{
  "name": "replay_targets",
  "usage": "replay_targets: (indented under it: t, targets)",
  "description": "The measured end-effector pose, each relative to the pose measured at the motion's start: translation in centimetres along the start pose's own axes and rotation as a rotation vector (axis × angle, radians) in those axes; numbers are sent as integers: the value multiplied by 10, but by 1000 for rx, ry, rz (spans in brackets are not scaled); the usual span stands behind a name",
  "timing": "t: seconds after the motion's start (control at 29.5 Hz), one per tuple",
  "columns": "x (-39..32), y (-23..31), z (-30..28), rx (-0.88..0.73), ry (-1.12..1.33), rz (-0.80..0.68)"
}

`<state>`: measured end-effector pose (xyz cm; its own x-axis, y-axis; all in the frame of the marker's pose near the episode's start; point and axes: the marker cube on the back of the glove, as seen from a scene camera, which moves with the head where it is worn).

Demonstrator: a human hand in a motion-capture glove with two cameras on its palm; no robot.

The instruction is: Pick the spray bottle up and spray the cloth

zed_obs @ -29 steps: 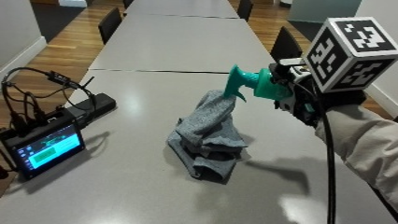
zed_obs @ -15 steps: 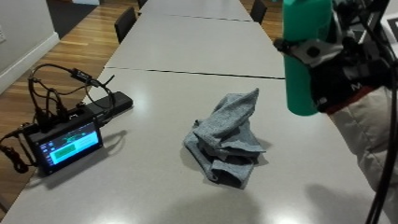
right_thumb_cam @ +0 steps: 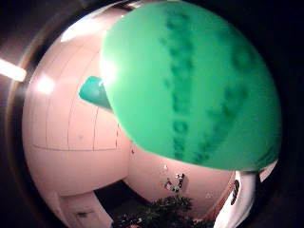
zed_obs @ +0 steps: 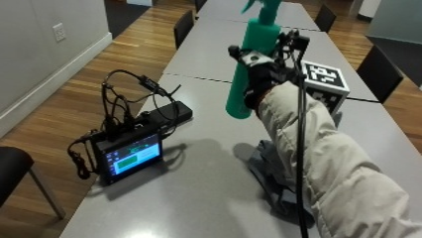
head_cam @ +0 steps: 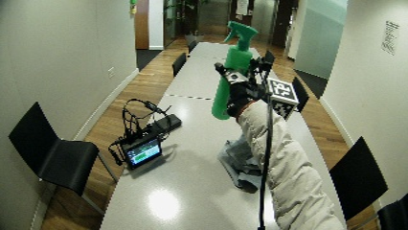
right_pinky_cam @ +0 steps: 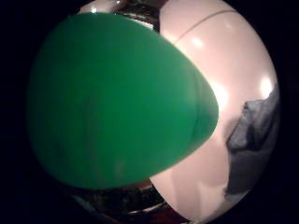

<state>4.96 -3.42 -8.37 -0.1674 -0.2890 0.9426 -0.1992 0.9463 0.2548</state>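
My gloved right hand (zed_obs: 260, 79) grips a green spray bottle (zed_obs: 253, 57) round its body and holds it raised high above the grey table (zed_obs: 198, 148), its nozzle up and pointing away. In the wide outside view the bottle (head_cam: 228, 67) stands well above the crumpled grey cloth (head_cam: 237, 160). The cloth (zed_obs: 270, 171) lies on the table under my sleeve, partly hidden by the arm. The bottle's green body fills both palm views (right_pinky_cam: 117, 102) (right_thumb_cam: 194, 90), and the cloth (right_pinky_cam: 254, 140) shows on the table beyond it.
A small screen device (zed_obs: 129, 156) with black cables and a black box (zed_obs: 168, 114) sits on the table to the left. Black chairs (head_cam: 54, 153) stand along both sides. A second table (zed_obs: 217, 39) adjoins at the far end.
The bottle has turned from lying level with its nozzle toward the cloth to upright, and the hand has lifted it higher. The outside camera has also shifted.
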Motion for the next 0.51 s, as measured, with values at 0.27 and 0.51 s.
replay_targets:
  t: [0.27,0.51]
  targets:
    - [105,6,-14,86,150,165]
    - [107,9,2,22,104,157]
